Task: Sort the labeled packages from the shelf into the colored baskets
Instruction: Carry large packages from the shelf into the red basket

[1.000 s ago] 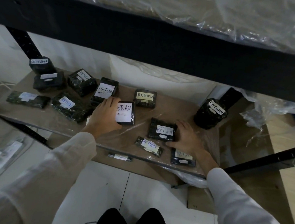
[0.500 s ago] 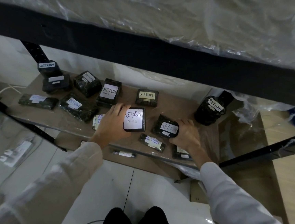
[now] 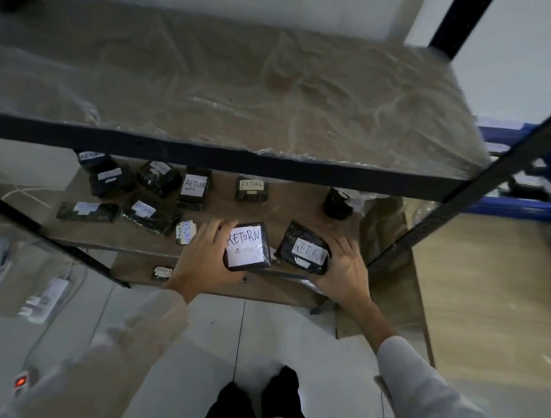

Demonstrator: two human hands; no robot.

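Observation:
My left hand (image 3: 201, 258) grips a black package with a big white RETURN label (image 3: 247, 245), lifted at the front edge of the lower shelf (image 3: 104, 240). My right hand (image 3: 345, 271) grips a second black RETURN package (image 3: 303, 252) just to its right, tilted. Several more black packages with RETURN labels lie on the lower shelf further back and left, among them one (image 3: 193, 187) and one (image 3: 251, 189). A small package (image 3: 185, 232) lies beside my left thumb. A blue basket (image 3: 536, 185) shows at the far right behind the shelf post.
The upper shelf (image 3: 226, 151), wrapped in clear plastic, overhangs the packages. A diagonal black post (image 3: 468, 192) stands right of my right hand. One small package (image 3: 162, 272) lies on the bottom board. A power strip with a red light (image 3: 21, 381) lies on the floor left.
Both hands have lifted their packages and drawn them toward the shelf's front edge. The view has tilted up, showing the upper shelf's top.

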